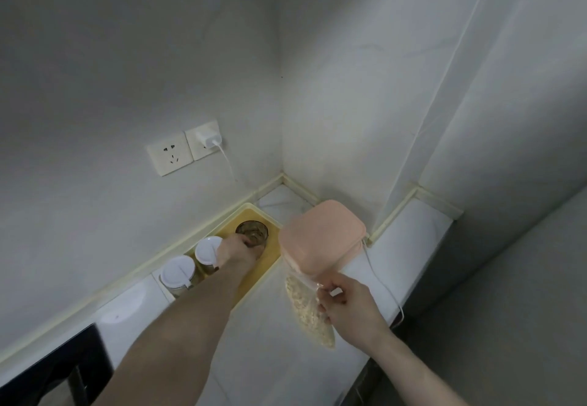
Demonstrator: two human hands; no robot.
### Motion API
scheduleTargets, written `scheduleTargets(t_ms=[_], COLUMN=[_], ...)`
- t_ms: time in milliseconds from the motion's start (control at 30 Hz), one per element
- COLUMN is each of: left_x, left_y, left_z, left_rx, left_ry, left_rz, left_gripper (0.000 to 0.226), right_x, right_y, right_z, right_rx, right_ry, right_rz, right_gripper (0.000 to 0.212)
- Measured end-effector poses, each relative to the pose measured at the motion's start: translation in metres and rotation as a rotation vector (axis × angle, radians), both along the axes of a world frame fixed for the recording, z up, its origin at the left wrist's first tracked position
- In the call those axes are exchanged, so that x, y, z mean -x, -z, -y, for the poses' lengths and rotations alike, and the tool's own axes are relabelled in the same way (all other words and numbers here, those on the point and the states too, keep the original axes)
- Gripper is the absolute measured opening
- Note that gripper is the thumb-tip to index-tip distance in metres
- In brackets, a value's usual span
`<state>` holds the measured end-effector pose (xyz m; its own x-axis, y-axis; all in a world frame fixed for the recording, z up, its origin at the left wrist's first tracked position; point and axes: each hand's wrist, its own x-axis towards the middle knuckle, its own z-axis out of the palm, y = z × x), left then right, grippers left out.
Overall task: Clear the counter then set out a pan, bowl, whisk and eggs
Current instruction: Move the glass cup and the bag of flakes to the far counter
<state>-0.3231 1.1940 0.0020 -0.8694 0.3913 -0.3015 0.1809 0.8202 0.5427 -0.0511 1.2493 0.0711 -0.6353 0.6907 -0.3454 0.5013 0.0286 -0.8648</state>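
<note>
We observe a white counter meeting 2 grey walls at its far corner. A yellow tray lies along the counter's back edge, its far end close to that corner. On the tray stand 3 vessels in a row: 2 jars with white lids toward its near end, and 1 open glass jar with brown contents toward its far end.

The left hand reaches over the tray and grasps the open glass jar, fingers curled at its near rim and side. We cannot tell whether that jar is lifted or resting on the tray.

The right hand grips a clear container holding pale flakes, capped with a pink lid. The container is tilted, lid toward the far corner, and is held above the counter just beside the tray's right edge; the fingers wrap its clear body below the lid.

We note 2 wall sockets above the counter's back edge; a white charger occupies the right 1, and its cable runs across the counter's right end. A black appliance sits at the counter's near left.

Pan, bowl, whisk and eggs do not appear in view.
</note>
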Motion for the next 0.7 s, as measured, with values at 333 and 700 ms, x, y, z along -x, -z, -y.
scheduleTargets(t_ms=[333,700], left_x=[0.009,0.012], left_y=[0.012,-0.04], left_z=[-0.002,0.017], left_rx=[0.115,0.258], left_ry=[0.061,0.275], left_rz=[-0.022,-0.144], left_gripper=[0.039,0.027], right_x=[0.02,0.064], right_y=[0.014,0.021], right_z=[0.005,0.025], right_rx=[-0.016,-0.012], right_ry=[0.025,0.17], right_rz=[-0.064,-0.148], right_gripper=[0.022,0.022])
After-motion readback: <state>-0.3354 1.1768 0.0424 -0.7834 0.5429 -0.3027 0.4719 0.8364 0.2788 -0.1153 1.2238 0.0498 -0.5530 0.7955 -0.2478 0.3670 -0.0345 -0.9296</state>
